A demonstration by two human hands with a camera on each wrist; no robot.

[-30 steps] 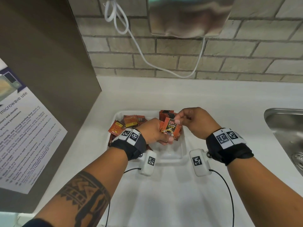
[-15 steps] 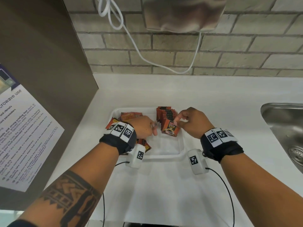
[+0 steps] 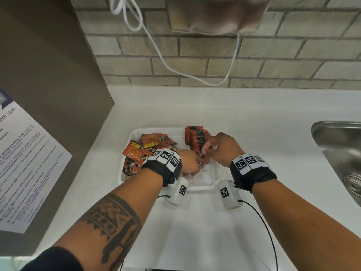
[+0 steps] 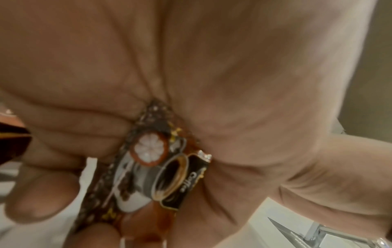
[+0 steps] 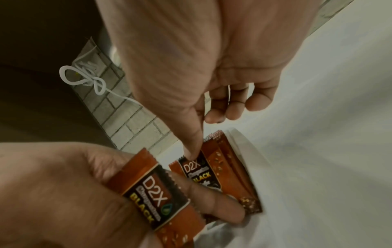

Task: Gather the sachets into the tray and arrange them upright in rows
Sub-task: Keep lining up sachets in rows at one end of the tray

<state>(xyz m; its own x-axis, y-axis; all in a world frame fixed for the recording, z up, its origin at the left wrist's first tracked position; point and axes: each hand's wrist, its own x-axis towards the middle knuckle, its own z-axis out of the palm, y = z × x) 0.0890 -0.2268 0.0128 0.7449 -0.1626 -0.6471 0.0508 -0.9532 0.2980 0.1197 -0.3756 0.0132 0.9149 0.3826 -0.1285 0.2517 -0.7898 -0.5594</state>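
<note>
A clear tray (image 3: 203, 187) sits on the white counter. Loose orange-brown sachets (image 3: 148, 145) lie in a heap in its left half. A row of upright sachets (image 3: 197, 135) stands at its back right. My right hand (image 3: 207, 150) pinches the top of the front sachet (image 5: 199, 174) in that row, thumb (image 5: 192, 151) on its face. My left hand (image 3: 192, 170) is just left of it, low in the tray, gripping a small bunch of sachets (image 4: 161, 176). One of them, marked D2X (image 5: 152, 193), shows in the right wrist view.
A steel sink (image 3: 340, 145) is set into the counter at the right. A brown panel (image 3: 48, 75) with a paper notice (image 3: 25, 163) walls off the left. A white cord (image 3: 175, 69) hangs on the brick wall behind.
My right hand carried one sachet back and down against the front of the upright row. My left hand dropped into the tray and now sits close beside the right, keeping its bunch.
</note>
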